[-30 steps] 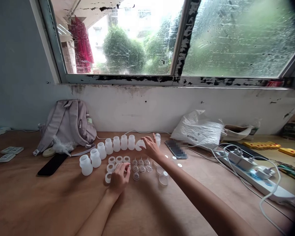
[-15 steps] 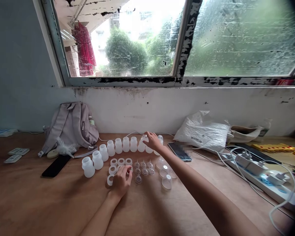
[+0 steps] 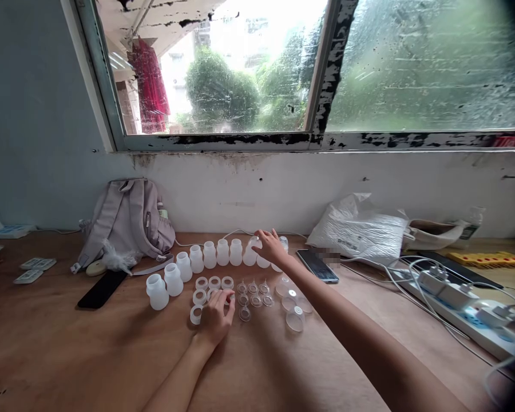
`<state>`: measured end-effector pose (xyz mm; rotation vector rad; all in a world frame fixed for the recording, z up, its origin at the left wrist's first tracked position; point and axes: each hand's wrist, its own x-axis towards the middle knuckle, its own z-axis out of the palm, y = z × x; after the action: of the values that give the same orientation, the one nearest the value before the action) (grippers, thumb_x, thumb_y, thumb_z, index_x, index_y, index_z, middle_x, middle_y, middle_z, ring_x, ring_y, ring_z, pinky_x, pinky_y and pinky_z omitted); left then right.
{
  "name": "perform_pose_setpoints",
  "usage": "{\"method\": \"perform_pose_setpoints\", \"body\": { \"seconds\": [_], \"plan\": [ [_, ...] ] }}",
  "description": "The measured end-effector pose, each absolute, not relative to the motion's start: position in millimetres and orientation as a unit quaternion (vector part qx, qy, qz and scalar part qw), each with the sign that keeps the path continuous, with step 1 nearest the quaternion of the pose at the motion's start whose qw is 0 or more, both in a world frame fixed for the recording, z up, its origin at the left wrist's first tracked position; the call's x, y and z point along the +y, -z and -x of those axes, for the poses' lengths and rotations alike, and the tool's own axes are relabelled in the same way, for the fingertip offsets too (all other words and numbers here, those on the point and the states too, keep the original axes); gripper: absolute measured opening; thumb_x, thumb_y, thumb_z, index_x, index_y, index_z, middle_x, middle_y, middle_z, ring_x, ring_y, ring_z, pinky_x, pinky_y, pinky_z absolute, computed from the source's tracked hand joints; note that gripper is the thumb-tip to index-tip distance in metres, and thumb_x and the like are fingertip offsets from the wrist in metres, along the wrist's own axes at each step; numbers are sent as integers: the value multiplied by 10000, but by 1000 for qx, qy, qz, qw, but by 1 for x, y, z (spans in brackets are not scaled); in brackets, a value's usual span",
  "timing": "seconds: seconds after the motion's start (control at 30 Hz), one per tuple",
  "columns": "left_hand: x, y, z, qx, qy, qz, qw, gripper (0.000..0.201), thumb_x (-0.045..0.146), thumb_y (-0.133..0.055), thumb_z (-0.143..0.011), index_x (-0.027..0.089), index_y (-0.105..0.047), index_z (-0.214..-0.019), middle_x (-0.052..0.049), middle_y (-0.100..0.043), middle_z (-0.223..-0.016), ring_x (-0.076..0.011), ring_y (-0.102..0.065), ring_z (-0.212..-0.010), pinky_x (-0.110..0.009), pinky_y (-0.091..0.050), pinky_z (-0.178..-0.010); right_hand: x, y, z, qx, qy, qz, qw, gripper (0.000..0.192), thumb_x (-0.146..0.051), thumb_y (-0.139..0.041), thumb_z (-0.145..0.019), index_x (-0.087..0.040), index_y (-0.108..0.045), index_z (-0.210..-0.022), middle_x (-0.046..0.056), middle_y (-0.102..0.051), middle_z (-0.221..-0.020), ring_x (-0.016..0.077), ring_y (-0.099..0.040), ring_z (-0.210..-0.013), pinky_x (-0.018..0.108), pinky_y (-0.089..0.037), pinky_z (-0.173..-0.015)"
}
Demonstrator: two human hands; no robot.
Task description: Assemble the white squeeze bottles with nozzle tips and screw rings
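My left hand (image 3: 217,318) rests over the white rings (image 3: 196,314), with its fingers loosely bent and a gap between thumb and forefinger. It partly covers several rings, and I see nothing held in it. Just to its right lie small clear plastic pieces with thin stems (image 3: 256,300). My right hand (image 3: 271,250) reaches to the right end of a curved row of frosted white bottles (image 3: 157,293). Its thumb and forefinger are apart beside the top of a bottle with a clear dome cover (image 3: 249,255); contact is hard to tell. Clear domed covers (image 3: 295,319) lie below my right forearm.
A phone (image 3: 317,266) and a silver plastic mailing bag (image 3: 358,226) lie to the right, near a power strip (image 3: 467,315) with trailing cables. On the left are a grey backpack (image 3: 131,214) and a black phone (image 3: 102,290). A wall with a window rises behind the table.
The whole view has shifted slightly, so everything sits a little farther right. Both hands keep nearly the same pose, and no object has visibly been moved.
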<state>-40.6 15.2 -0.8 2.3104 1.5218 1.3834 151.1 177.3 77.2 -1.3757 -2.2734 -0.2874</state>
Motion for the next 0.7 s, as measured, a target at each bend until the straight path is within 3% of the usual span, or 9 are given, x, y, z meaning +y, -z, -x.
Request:
{"method": "perform_pose_setpoints", "body": {
  "seconds": [0.27, 0.4, 0.57, 0.7],
  "plan": [
    [15, 1, 41, 497, -446, -745, 10, 159, 165, -421, -804, 190, -546, -900, -39, -588, -802, -180, -555, -790, -328, -468, -713, 168, -90, -146, -831, 108, 493, 234, 273, -273, -570, -718, -218, -440, -952, 66, -620, -967, 207, -503, -1011, 417, -145, -1013],
    [12, -1, 38, 499, -463, -733, -4, 207, 191, -434, -813, 192, -500, -1010, -57, -565, -911, -187, -540, -882, -355, -450, -785, 143, -108, -146, -827, 97, 471, 292, 286, -272, -589, -711, -202, -458, -955, 78, -625, -916, 232, -507, -985, 439, -215, -978],
    [7, -7, 37, 499, -510, -689, -129, 514, 345, -567, -749, 181, -344, -1182, -135, -472, -1125, -269, -452, -1070, -458, -374, -881, 73, -105, -152, -798, -29, 421, 431, 256, -337, -565, -735, -197, -453, -918, 76, -582, -867, 201, -553, -772, 331, -436, -684],
    [0, -10, 41, 443, -446, -769, -119, 517, 393, -584, -720, 186, -385, -1150, -118, -545, -1042, -267, -514, -976, -421, -412, -826, 16, -74, -158, -816, -167, 363, 417, 209, -355, -529, -759, -207, -437, -874, -20, -501, -617, 108, -454, -484, 215, -369, -436]
  ]
}}
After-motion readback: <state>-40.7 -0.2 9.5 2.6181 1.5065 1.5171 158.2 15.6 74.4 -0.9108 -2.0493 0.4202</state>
